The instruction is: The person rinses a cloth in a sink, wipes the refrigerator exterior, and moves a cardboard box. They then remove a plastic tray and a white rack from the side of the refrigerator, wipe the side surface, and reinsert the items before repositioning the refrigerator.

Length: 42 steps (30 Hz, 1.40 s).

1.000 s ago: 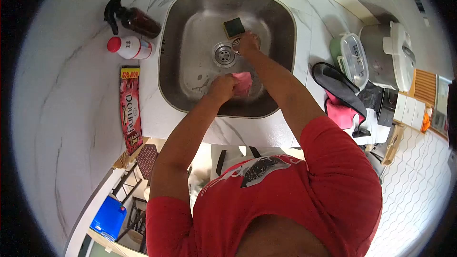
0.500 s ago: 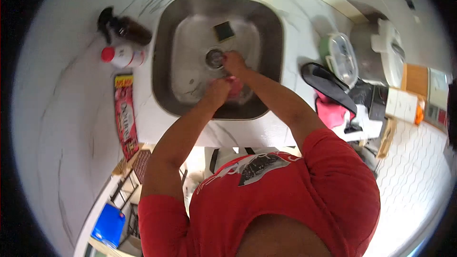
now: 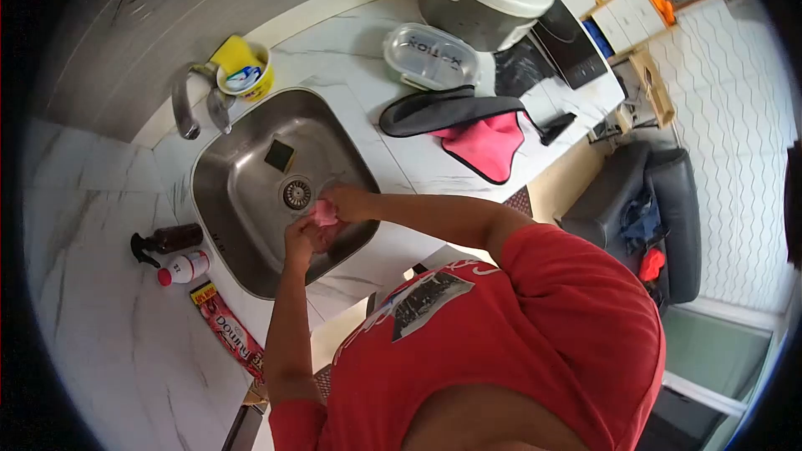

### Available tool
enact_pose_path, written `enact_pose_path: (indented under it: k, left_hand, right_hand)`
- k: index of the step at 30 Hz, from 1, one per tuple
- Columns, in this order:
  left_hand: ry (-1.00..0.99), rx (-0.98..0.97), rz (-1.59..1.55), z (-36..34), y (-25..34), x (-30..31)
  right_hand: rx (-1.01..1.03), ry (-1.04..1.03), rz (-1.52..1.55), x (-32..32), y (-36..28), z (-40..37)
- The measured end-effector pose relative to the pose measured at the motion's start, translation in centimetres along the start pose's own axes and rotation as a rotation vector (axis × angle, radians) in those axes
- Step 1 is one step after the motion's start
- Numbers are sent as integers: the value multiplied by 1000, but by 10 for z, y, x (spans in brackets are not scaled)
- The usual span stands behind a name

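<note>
Cloth: pink cloth (image 3: 324,214) (mostly hidden) | L hand (image 3: 301,239) & R hand (image 3: 346,201) both clamped on it | over sink (image 3: 236,200)

White marble-pattern countertop (image 3: 100,342) with grey veining, in an L-shape. Grey streaked wall (image 3: 125,17) behind it, with a pale upstand along the joint. Floor of white hexagonal tiles (image 3: 735,117). Dark padded armchair (image 3: 681,200) stands on the floor beside the counter end. Greenish pane (image 3: 710,359) in a pale frame; door or window not determinable. Lighting bright and even.
</note>
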<state>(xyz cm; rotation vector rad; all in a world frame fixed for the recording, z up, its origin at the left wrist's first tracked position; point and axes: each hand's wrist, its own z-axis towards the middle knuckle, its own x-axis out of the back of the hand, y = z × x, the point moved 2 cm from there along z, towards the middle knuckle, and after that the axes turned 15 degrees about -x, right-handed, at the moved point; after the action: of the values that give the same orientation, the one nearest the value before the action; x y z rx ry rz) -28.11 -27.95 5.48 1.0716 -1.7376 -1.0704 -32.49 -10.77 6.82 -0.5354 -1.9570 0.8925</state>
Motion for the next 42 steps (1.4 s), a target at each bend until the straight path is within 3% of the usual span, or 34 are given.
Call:
enact_pose_path:
  k: [2,3,6,8,10,12,14,16,18,19,20,22,24,25,27,28,30,31,33,34,36,37,39,42]
  left_hand:
    - [171,-150,-568,-10,8,2]
    - [162,-150,-553,-10,5,6]
    - [211,-81,-714,-18,-12,15]
    - [406,-133,-789,-18,-14,16]
    - [417,-96,-738,-23,-8,12]
    - [411,-66,-693,-21,-5,4]
    - [338,31,-385,-19,-8,-1]
    - [319,-78,-328,-16,-17,-5]
    - [288,-198,-276,-12,-20,-4]
    - [314,-65,-219,-13,-24,3]
    - [331,61,-163,-12,-27,8]
    - [271,21,121,-10,-30,21]
    - [296,119,-154,-3,-72,40]
    - [265,107,-152,0,-53,35]
    - [378,33,-594,-7,-15,35]
    - [368,32,-593,-7,-8,35]
    - [463,-4,-988,-3,1,39]
    - [457,-7,-991,8,-17,41]
    - [167,-24,-986,39,-73,42]
    - [165,-27,-986,49,-77,33]
    - [-396,-828,-1357,60,-58,12]
    - [-393,-824,-1356,60,-56,8]
    - [-98,-465,-1205,64,-53,8]
    - [313,53,-924,59,-40,15]
  right_hand:
    - [-98,-77,12,2,-4,-3]
    - [-191,-170,12,4,-9,-4]
    - [-175,-68,-65,-24,26,24]
    - [-196,-143,43,0,14,19]
    - [-221,-214,148,2,3,13]
    - [-107,-148,398,1,-6,12]
    - [-61,-88,395,-5,-18,15]
    - [-13,-22,388,2,-36,10]
    - [-234,-130,622,13,-50,5]
    - [-236,-110,623,11,-49,7]
    - [-206,-80,590,11,-48,9]
    - [-192,-9,556,15,-45,14]
    - [-53,76,340,27,-44,17]
    - [-67,105,341,41,-42,16]
    - [-42,-223,-477,52,-41,17]
    - [-50,-216,-475,51,-30,26]
    - [51,-221,-304,43,-14,48]
    - [48,-216,-307,40,-19,47]
    - [-38,-240,745,11,-42,34]
    - [-25,-147,744,-10,-55,31]
    - [40,84,606,-41,-72,26]
    - [109,194,449,-47,-80,24]
    - [151,295,279,-48,-80,32]
    - [79,308,292,-20,-66,52]
